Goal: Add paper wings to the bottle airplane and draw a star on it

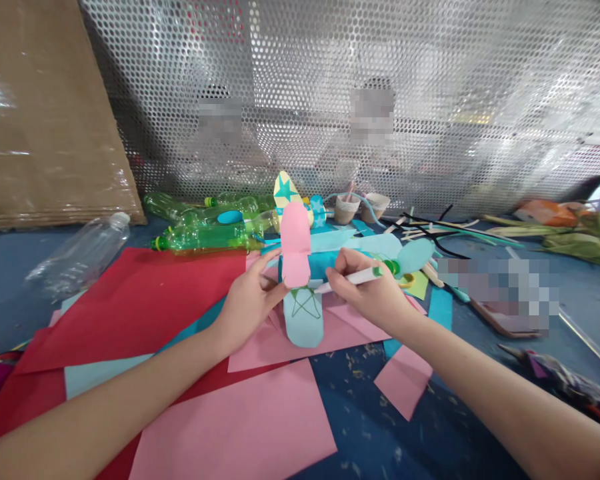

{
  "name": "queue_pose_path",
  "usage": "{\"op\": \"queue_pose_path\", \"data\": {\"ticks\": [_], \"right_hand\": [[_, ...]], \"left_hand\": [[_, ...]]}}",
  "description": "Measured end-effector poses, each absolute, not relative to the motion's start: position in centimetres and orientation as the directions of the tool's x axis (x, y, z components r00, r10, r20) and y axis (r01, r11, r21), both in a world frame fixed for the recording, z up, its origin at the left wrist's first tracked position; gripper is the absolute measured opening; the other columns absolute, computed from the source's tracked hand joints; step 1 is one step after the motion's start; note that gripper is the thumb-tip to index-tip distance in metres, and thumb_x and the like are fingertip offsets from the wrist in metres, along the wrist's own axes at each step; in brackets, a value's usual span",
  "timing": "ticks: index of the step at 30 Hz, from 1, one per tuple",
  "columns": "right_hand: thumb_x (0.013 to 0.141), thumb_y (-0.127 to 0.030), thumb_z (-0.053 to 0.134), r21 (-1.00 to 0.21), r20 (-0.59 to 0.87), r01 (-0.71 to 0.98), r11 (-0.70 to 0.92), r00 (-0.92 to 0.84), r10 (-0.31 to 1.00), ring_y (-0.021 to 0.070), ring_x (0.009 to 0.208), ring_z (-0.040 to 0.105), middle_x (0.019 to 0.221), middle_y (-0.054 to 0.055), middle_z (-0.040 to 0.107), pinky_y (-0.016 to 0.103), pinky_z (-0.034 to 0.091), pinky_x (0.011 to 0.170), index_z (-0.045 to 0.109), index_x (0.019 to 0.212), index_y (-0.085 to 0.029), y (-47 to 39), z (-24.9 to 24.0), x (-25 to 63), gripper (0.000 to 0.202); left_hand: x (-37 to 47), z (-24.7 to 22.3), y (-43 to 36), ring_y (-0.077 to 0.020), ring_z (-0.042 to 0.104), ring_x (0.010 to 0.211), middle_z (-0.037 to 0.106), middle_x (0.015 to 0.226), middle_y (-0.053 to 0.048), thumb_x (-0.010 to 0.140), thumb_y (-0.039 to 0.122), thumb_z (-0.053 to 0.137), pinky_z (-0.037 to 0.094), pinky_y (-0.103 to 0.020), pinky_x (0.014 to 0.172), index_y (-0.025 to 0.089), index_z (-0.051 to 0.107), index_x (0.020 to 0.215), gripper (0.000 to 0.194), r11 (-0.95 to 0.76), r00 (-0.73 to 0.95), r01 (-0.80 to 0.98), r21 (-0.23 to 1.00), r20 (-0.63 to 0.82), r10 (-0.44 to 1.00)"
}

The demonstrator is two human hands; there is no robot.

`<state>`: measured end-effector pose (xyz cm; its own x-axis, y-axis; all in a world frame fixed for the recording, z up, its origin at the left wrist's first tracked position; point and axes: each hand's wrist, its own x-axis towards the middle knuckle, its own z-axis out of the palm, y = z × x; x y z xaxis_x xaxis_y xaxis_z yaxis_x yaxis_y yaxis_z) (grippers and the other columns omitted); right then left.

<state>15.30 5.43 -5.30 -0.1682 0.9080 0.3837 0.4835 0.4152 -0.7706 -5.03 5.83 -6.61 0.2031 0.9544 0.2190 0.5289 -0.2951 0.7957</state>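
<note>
In my right hand (367,290) is a white marker with a green end (361,275), held like a pen. Its tip is close to the top of a light blue rounded paper piece (304,330), on which a star is outlined in green. A pink paper cutout with rounded ends (295,243) stands just above it. My left hand (253,303) pinches the pink cutout at its left lower edge, thumb on the front. Behind it, a yellow paper piece with a teal star (284,189) sticks up, partly covered.
Red sheets (180,287) and a pink sheet (240,427) cover the left and front. Green plastic bottles (210,235) lie behind, a clear bottle (83,257) at left. Rightward are two small pots (347,210), loose sticks, a blurred phone (500,300) and scissors (555,370). Perforated metal (300,80) rises behind.
</note>
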Motion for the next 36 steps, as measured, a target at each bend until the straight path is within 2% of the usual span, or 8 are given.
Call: {"op": "queue_pose_path", "data": {"ticks": [4, 8, 12, 15, 20, 25, 30, 36], "right_hand": [[0.081, -0.028, 0.053, -0.755, 0.395, 0.507, 0.417, -0.155, 0.905, 0.0099, 0.048, 0.036, 0.053, -0.007, 0.042, 0.025, 0.031, 0.047, 0.037, 0.063, -0.024, 5.42, -5.17, 15.24, 0.024], [0.08, -0.026, 0.053, -0.738, 0.411, 0.522, 0.427, -0.154, 0.899, 0.0098, 0.047, 0.035, 0.051, -0.007, 0.04, 0.025, 0.03, 0.046, 0.036, 0.061, -0.024, 5.49, -5.08, 15.29, 0.025], [0.079, -0.027, 0.053, -0.739, 0.406, 0.53, 0.416, -0.142, 0.903, 0.0101, 0.046, 0.036, 0.051, -0.007, 0.041, 0.025, 0.03, 0.046, 0.036, 0.062, -0.024, 5.51, -5.07, 15.34, 0.024], [0.079, -0.027, 0.053, -0.752, 0.401, 0.515, 0.412, -0.14, 0.906, 0.0104, 0.047, 0.036, 0.052, -0.007, 0.041, 0.025, 0.03, 0.047, 0.036, 0.061, -0.024, 5.49, -5.0, 15.28, 0.024], [0.079, -0.027, 0.053, -0.765, 0.385, 0.505, 0.401, -0.142, 0.912, 0.0106, 0.047, 0.037, 0.052, -0.006, 0.043, 0.026, 0.031, 0.048, 0.037, 0.062, -0.024, 5.46, -4.95, 15.26, 0.023], [0.079, -0.028, 0.052, -0.791, 0.366, 0.471, 0.391, -0.147, 0.919, 0.0117, 0.049, 0.04, 0.053, -0.005, 0.046, 0.027, 0.031, 0.049, 0.037, 0.063, -0.024, 5.45, -5.06, 15.4, 0.022], [0.078, -0.026, 0.051, -0.781, 0.371, 0.488, 0.39, -0.139, 0.918, 0.0115, 0.049, 0.039, 0.053, -0.006, 0.044, 0.027, 0.03, 0.049, 0.036, 0.062, -0.024, 5.54, -5.05, 15.42, 0.022], [0.079, -0.026, 0.051, -0.771, 0.379, 0.501, 0.394, -0.137, 0.915, 0.0115, 0.049, 0.039, 0.053, -0.006, 0.044, 0.027, 0.031, 0.049, 0.036, 0.062, -0.024, 5.54, -5.12, 15.43, 0.022]], "left_hand": [[-5.07, -6.79, 5.92, -0.0128, 0.04, 0.046, 0.045, 0.05, 0.009, 0.083, 0.037, 0.058, 0.033, -0.024, 0.051, 0.018, 0.046, 0.135, 0.056, -0.303, 0.21, 0.527, 0.794, 0.224, 0.952], [-5.1, -7.04, 6.06, -0.0127, 0.046, 0.05, 0.058, 0.067, 0.003, 0.084, 0.037, 0.057, 0.034, -0.025, 0.052, 0.019, 0.046, 0.135, 0.055, -0.308, 0.219, 0.511, 0.803, 0.224, 0.95], [-5.11, -7.09, 6.11, -0.0126, 0.05, 0.053, 0.061, 0.078, 0.0, 0.085, 0.036, 0.057, 0.034, -0.025, 0.052, 0.019, 0.046, 0.135, 0.054, -0.305, 0.223, 0.506, 0.807, 0.219, 0.95], [-5.12, -7.07, 6.08, -0.012, 0.048, 0.051, 0.061, 0.076, 0.001, 0.085, 0.036, 0.058, 0.034, -0.025, 0.052, 0.019, 0.046, 0.135, 0.054, -0.304, 0.221, 0.508, 0.806, 0.219, 0.95], [-5.11, -7.12, 6.08, -0.0154, 0.056, 0.061, 0.063, 0.08, -0.001, 0.085, 0.035, 0.057, 0.036, -0.025, 0.056, 0.02, 0.046, 0.135, 0.054, -0.303, 0.228, 0.481, 0.823, 0.217, 0.949], [-5.06, -7.11, 6.13, -0.0146, 0.052, 0.057, 0.059, 0.076, 0.0, 0.084, 0.035, 0.058, 0.033, -0.025, 0.054, 0.02, 0.045, 0.136, 0.055, -0.283, 0.222, 0.486, 0.827, 0.197, 0.955], [-5.02, -7.07, 6.09, -0.0126, 0.042, 0.05, 0.052, 0.067, 0.004, 0.084, 0.036, 0.058, 0.031, -0.025, 0.052, 0.019, 0.046, 0.136, 0.056, -0.273, 0.213, 0.498, 0.823, 0.189, 0.959], [-5.08, -7.16, 6.2, -0.0132, 0.046, 0.053, 0.056, 0.075, 0.001, 0.084, 0.036, 0.058, 0.033, -0.026, 0.054, 0.019, 0.045, 0.136, 0.057, -0.279, 0.215, 0.492, 0.825, 0.195, 0.957]]}}
